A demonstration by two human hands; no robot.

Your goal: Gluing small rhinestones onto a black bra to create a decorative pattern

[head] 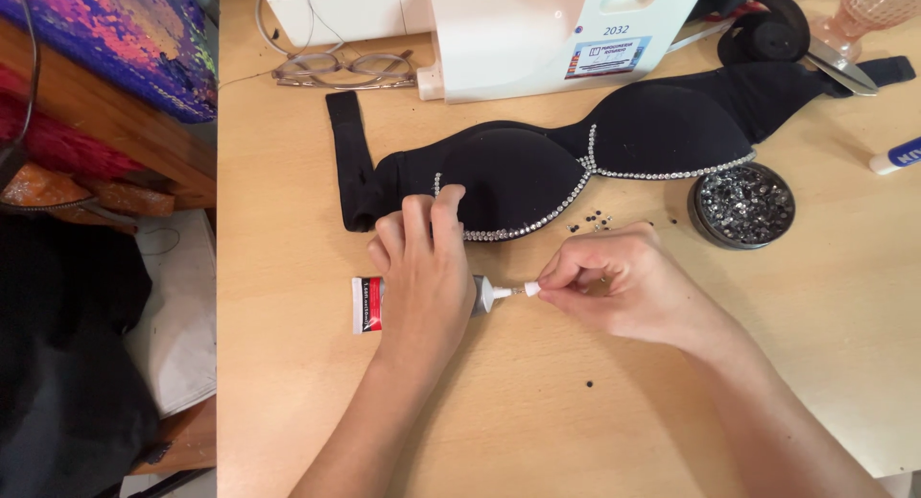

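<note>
Head view, looking down on a light wooden table (595, 412). The middle of the glue tube (369, 304) is hidden: the left hand (425, 277) lies across it, so only the red and white tail end shows at the left and the grey shoulder with white nozzle at the right. Left fingers curl down over the tube and their tips touch the lower edge of the black bra (537, 167); the hand is closed on the tube, pinning it to the table. The right hand (628, 282) pinches the small white cap (531, 289) at the nozzle tip between thumb and forefinger; whether the cap is seated or loose cannot be told. The bra lies cups up, its lower edges lined with clear rhinestones; its right strap end runs under the scissors (844, 68). Just right of the right cup sits a round dark tin of rhinestones (743, 205), open. A few loose stones (590, 220) are scattered between bra and right hand, one more below near the forearms. The white sewing machine (537, 28) is cut off at the top edge, eyeglasses (341, 68) to its left. A pink glass (868, 9) and a white stick with blue band (897, 157) are cropped at the right. The table's left edge drops to dark cloth and a white sheet; open tabletop lies below and right of the hands.
</note>
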